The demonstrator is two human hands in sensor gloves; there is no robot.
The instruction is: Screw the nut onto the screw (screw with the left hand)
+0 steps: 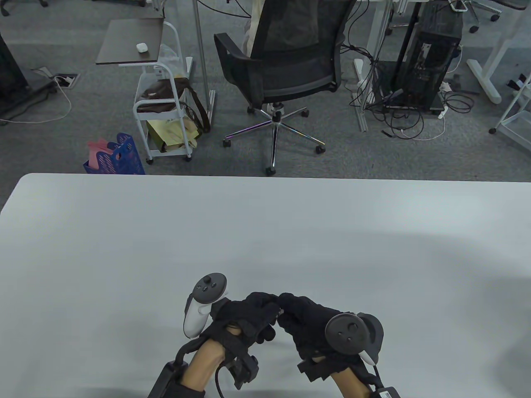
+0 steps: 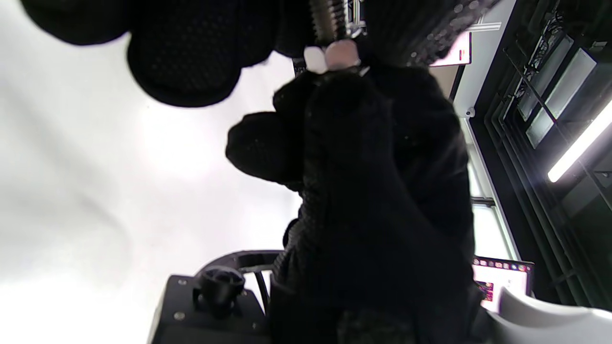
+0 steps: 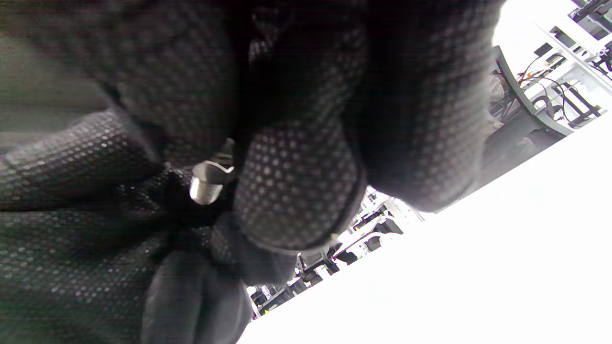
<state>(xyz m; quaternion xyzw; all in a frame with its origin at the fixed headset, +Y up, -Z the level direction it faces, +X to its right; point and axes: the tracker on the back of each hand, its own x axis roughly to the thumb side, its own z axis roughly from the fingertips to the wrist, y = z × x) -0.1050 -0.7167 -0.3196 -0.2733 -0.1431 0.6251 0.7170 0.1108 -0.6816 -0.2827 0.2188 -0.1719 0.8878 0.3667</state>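
Both gloved hands meet fingertip to fingertip just above the white table (image 1: pixel 265 232), near its front edge. My left hand (image 1: pixel 269 306) pinches the screw; its threaded shaft (image 2: pixel 328 16) shows between my fingers in the left wrist view. My right hand (image 1: pixel 287 307) pinches the nut (image 3: pixel 217 166), and the screw's threaded end (image 3: pixel 204 187) sticks out past it in the right wrist view. In the table view only a small metal glint (image 1: pixel 281 311) shows between the hands; the rest is hidden by the gloves.
Beyond the table's far edge stand a black office chair (image 1: pixel 286 70), a white trolley (image 1: pixel 166 120) with bags, a blue basket (image 1: pixel 118 159) and a computer tower (image 1: pixel 431 62) with cables.
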